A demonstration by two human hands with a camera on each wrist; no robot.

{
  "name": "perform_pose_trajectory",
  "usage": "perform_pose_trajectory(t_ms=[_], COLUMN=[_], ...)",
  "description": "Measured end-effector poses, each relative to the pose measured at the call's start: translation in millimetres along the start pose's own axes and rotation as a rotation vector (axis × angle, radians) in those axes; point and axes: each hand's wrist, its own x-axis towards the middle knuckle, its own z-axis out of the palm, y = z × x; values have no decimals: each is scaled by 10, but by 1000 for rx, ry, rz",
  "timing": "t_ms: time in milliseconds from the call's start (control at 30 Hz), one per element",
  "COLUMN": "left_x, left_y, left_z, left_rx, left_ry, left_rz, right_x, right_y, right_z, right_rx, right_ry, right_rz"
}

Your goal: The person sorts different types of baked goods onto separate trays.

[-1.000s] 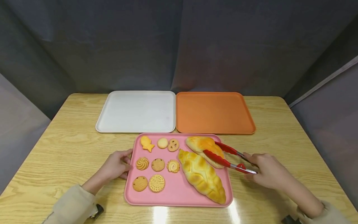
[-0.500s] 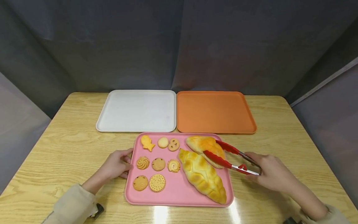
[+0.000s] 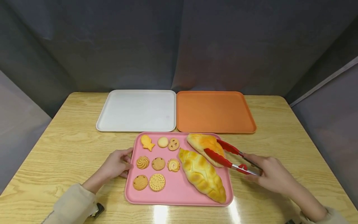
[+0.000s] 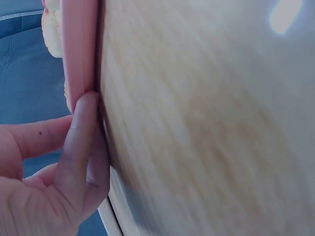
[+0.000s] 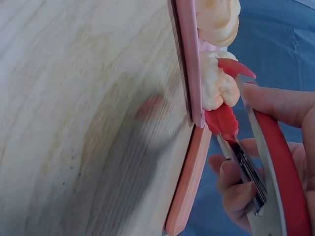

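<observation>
My left hand (image 3: 116, 165) pinches the left rim of the pink tray (image 3: 181, 194); in the left wrist view its fingers (image 4: 81, 132) are at the tray's edge. My right hand (image 3: 271, 174) grips red-tipped metal tongs (image 3: 219, 158) by their handles. The tong tips stand on either side of a smooth golden bread (image 3: 201, 142) at the tray's back right, touching it in the right wrist view. In front of that bread lies a longer braided loaf (image 3: 202, 177). Several cookies (image 3: 158, 164) fill the tray's left half, among them a fish-shaped one (image 3: 146, 142).
Behind the pink tray, a white tray (image 3: 137, 110) and an orange tray (image 3: 215, 112) lie side by side on the wooden table (image 3: 70, 137). Dark curtains (image 3: 126, 46) hang behind the table, with lighter cloth at the sides.
The golden bread and the tongs have shifted slightly toward the back of the pink tray. My right hand has moved a little to the right; the left hand holds its place.
</observation>
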Motion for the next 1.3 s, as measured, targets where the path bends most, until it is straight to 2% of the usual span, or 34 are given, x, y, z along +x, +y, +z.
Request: perform_pose_trajectory(t_ms=[167,467,1300], left_x=[20,16,-16], left_y=[-13,-15,39], left_z=[8,4,-6], left_rx=[-18,-20,-37], left_ry=[-3,-5,-10], left_rz=[-12,-15,1], right_x=[-9,64,458], right_y=[3,-15,-111], right_z=[-29,-145,-347], right_rx=[11,-8,-55], right_ry=[3,45,85], right_rz=[13,-47,-69])
